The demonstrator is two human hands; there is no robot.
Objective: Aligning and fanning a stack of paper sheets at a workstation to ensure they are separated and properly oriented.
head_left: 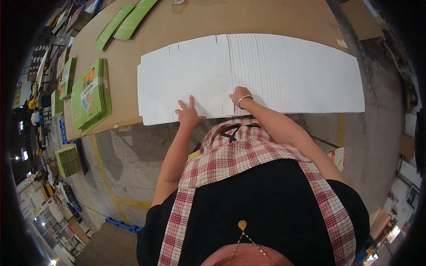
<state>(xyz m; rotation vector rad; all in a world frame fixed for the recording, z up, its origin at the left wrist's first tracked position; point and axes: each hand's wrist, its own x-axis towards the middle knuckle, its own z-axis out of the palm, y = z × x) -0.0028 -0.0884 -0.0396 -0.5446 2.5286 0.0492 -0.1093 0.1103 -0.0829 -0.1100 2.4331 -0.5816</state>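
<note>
White sheets (293,73) lie overlapping along the near edge of the table (248,18), where the spread left grip (188,117) should press evenly while the curled right grip (241,94), hold indiscernible, works single edges.

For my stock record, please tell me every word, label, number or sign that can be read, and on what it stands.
Stack of green cartons: printed wording, which I do not copy; smaller print blurred.
Two green strips: any print too small to read.
Fanned white cardboard sheets: no legible text.
</note>
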